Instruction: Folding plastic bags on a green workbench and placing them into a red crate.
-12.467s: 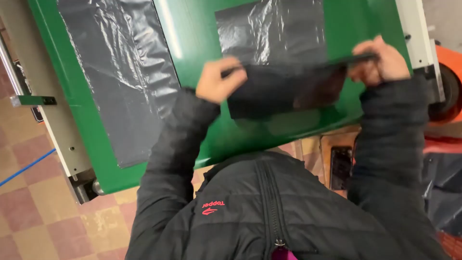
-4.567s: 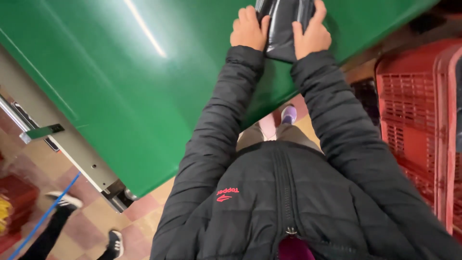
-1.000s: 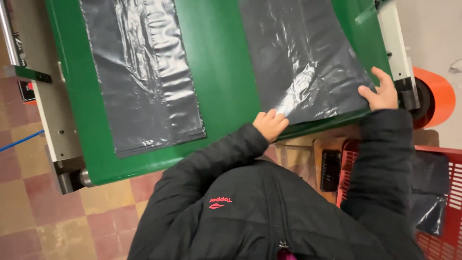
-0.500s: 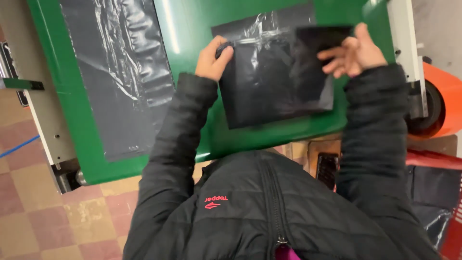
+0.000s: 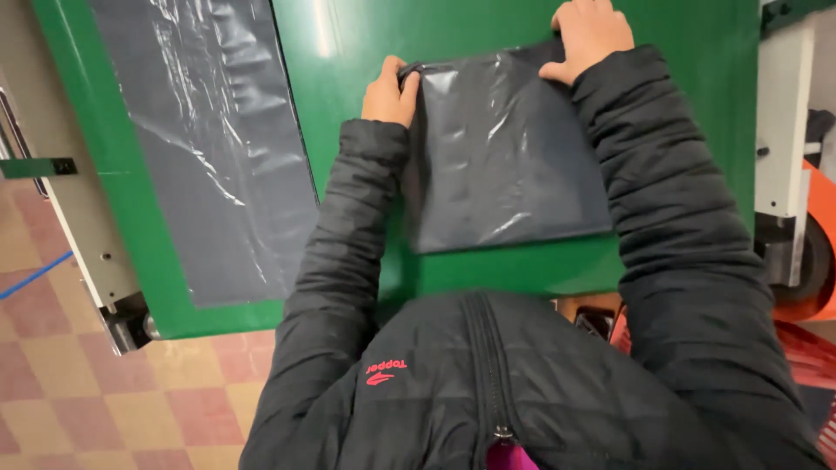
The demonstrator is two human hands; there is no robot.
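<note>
A folded bag (image 5: 505, 165) lies on the tabletop (image 5: 348, 52), between the left hand (image 5: 390, 91) and right hand (image 5: 590, 33). A flat plastic sheet (image 5: 209, 148) lies to its left.

A long dark plastic sheet (image 5: 209, 148) lies flat on the green table (image 5: 348, 52) at 10 o'clock. Checkered floor tiles (image 5: 96, 392) occupy 7 o'clock.

Black bag (image 5: 505, 165) folded — now flat.

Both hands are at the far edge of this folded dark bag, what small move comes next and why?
Probably fold again toward the body: the left hand and right hand pinch the far corners of the folded dark bag, which lies flat on the green table.
</note>
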